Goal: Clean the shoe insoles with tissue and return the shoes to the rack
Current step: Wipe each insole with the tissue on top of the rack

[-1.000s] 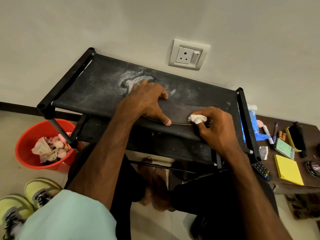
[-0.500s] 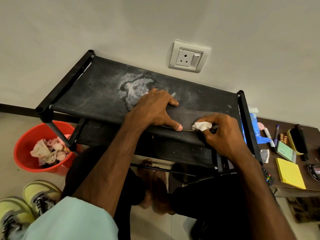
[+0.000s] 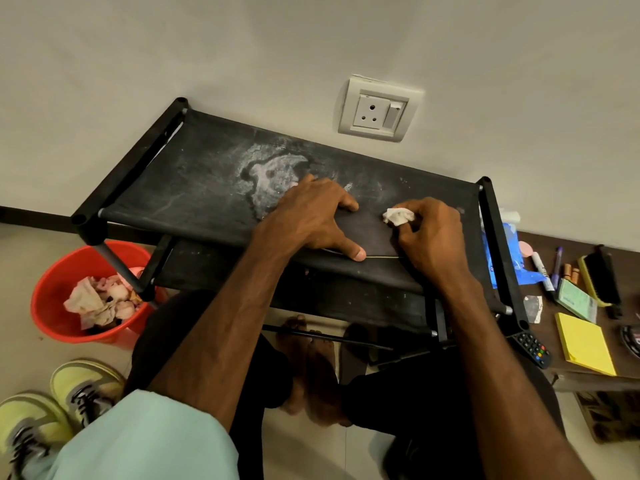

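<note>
Rack (image 3: pixel 194 188): the top shelf serves as the work surface.

Insole (image 3: pixel 372 230): dark, flat on the shelf. Its long axis runs left-right along the front edge and spans from under one grip to under the other.

Left grip (image 3: pixel 311 216): fingers straight and spread, pressing the insole's left end down and holding nothing.

Right grip (image 3: pixel 429 237): over the right end, forearm reaching in from the near side. Fingers are curled and pinch the tissue (image 3: pixel 397 216).

Tissue: the wad sits at the far-left of the right grip, at the insole's far edge.

Judgement: the next wipe runs leftward along the axis, toward the left grip.
</note>
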`<state>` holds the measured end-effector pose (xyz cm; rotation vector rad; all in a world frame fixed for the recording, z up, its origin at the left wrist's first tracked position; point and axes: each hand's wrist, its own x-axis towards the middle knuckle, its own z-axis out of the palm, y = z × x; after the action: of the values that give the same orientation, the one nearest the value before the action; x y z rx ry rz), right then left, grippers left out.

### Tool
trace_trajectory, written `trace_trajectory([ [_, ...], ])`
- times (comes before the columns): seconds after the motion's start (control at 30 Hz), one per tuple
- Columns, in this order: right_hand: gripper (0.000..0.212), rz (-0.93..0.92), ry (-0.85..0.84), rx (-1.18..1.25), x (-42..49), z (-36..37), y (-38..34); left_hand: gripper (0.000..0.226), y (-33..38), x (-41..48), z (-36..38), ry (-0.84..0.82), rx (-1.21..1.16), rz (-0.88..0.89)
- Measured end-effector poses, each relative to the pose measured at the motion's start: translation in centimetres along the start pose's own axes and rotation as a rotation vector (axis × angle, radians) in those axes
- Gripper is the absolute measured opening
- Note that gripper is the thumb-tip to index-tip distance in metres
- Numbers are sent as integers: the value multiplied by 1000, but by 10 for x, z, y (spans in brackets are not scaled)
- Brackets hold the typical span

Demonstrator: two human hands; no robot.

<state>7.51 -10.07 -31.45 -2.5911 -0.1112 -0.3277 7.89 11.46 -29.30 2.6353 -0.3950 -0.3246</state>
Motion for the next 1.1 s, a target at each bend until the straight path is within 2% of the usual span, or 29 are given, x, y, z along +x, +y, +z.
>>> trace_trajectory([
  [0.1,18,-31,-27,17,-9,-5,-4,93,5,-4,-3,3,-21,-29],
  [0.27,10,-102,-172,113,-34,-23,-6,94,10,-8,-5,4,-54,-51],
  [0.47,16,-125,-243,96,-39,-28,-4,94,10,-7,-3,8,-46,-54],
  [0.63,17,-119,-170,29,-22,-15,-10,93,10,-4,-3,-4,-18,-37],
  [0.9,23,-11,10,13,2,13,-22,96,5,3,4,-14,42,-21],
  [1.0,22,-38,-11,16,-2,13,-23,95,7,0,2,-21,31,-49],
  [1.1,22,-52,-112,68,-5,2,-23,94,11,-2,0,-27,4,-77],
])
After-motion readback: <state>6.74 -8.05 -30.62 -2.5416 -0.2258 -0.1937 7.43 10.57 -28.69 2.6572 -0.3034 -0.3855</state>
